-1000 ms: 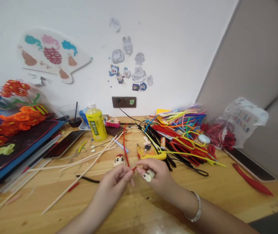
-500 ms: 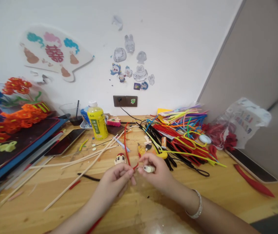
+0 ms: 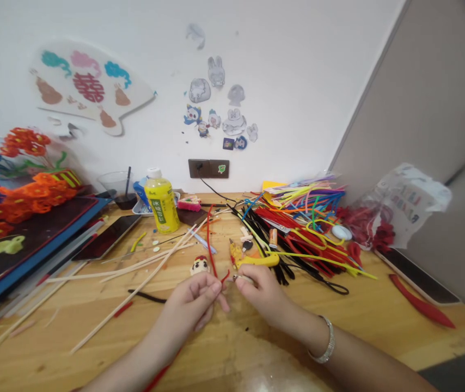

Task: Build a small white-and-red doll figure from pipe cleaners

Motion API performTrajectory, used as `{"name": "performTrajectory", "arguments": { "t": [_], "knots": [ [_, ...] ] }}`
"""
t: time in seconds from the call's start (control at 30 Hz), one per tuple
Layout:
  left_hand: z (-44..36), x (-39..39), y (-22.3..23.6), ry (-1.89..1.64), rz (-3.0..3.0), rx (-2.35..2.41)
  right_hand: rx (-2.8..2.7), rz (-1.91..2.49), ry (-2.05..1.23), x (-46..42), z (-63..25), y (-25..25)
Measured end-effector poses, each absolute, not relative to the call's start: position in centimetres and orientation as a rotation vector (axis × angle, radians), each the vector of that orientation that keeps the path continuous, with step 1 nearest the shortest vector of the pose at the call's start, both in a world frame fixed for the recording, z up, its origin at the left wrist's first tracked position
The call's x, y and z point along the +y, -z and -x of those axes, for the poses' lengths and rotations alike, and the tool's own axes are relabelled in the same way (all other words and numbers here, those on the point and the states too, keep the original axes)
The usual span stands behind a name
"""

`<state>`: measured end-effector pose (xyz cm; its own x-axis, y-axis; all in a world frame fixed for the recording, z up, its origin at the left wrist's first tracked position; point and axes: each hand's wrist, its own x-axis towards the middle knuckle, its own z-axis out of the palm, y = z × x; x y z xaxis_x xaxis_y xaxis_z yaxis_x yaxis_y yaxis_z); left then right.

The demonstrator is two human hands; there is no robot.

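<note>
My left hand (image 3: 194, 302) pinches a red pipe cleaner (image 3: 211, 247) near its lower end; the wire rises and curves away toward the wall. My right hand (image 3: 262, 291) is closed round a small cream-coloured piece, now mostly hidden in the fingers, and its fingertips meet the bent red tip. Both hands rest low over the wooden table (image 3: 232, 348). A small doll head with a red hat (image 3: 198, 265) lies just beyond my left hand. Yellow-handled pliers (image 3: 252, 260) lie just beyond my right hand.
A heap of coloured pipe cleaners (image 3: 306, 223) fills the right back. A yellow bottle (image 3: 161, 204), a phone (image 3: 108, 239), thin wooden sticks (image 3: 134, 272) and a board of orange flowers (image 3: 20, 212) lie left. A plastic bag (image 3: 399, 201) and a red strip (image 3: 420, 307) are right.
My right hand has turned, so the cream piece that showed earlier is now mostly covered by the fingers. Both hands stay together on the red pipe cleaner; the view shifted slightly.
</note>
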<state>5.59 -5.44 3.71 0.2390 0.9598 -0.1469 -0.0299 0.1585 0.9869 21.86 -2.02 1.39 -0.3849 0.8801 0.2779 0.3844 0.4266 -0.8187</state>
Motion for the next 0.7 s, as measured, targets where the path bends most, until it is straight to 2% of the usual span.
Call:
{"name": "performTrajectory", "arguments": {
  "t": [0.7],
  "knots": [
    [-5.72, -5.57, -3.9, -0.936, -1.162, 1.071, -2.002, 1.097, -0.8, -2.36, -21.84, -1.76]
  ]
}}
